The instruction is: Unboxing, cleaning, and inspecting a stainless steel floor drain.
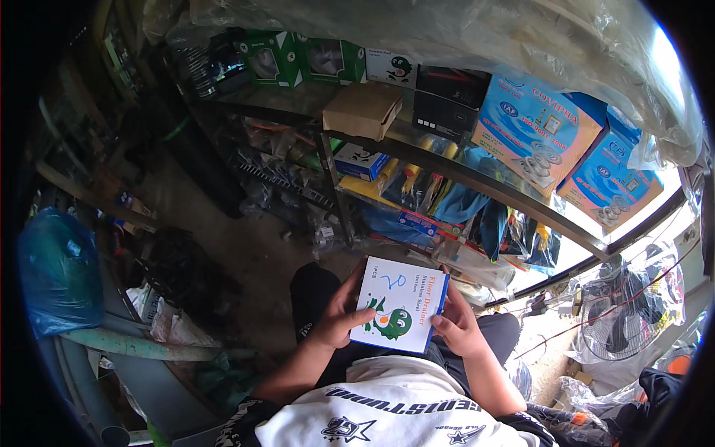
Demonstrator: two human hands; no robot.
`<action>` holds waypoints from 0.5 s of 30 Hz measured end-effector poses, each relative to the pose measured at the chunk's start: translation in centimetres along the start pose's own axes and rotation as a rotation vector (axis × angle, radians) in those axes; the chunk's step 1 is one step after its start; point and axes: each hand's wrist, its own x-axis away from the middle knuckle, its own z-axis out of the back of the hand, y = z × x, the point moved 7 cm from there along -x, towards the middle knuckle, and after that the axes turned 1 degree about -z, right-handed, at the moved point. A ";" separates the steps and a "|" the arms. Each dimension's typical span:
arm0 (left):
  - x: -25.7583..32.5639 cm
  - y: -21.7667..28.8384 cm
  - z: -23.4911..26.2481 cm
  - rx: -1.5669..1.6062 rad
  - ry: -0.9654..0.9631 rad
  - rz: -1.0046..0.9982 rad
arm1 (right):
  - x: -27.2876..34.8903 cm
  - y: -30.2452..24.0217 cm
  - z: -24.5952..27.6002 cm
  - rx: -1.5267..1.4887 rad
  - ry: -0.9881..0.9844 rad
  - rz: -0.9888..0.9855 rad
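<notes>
A white floor drain box with blue edges and a green cartoon figure is held above my lap, between both hands. My left hand grips its left side, with the thumb resting on the printed face. On the opposite side my right hand closes around the lower right edge, thumb at the front. The fingers behind the box are hidden. Its lid appears closed, and the contents do not show.
Ahead stands a shelf rack with a brown carton, green boxes and large blue-and-orange cartons. Packaged goods hang or lie below. A wire fan stands at right, a blue plastic bag at left.
</notes>
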 end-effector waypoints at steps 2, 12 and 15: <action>-0.1 0.0 -0.2 0.030 -0.020 0.012 | 0.1 0.3 0.3 -0.013 -0.012 0.017; -0.4 -0.7 -0.2 0.054 -0.035 0.031 | 0.2 -0.2 0.6 -0.050 -0.031 0.010; -0.4 -0.5 -0.3 0.019 -0.043 0.011 | 0.4 -0.5 0.4 -0.058 -0.040 0.028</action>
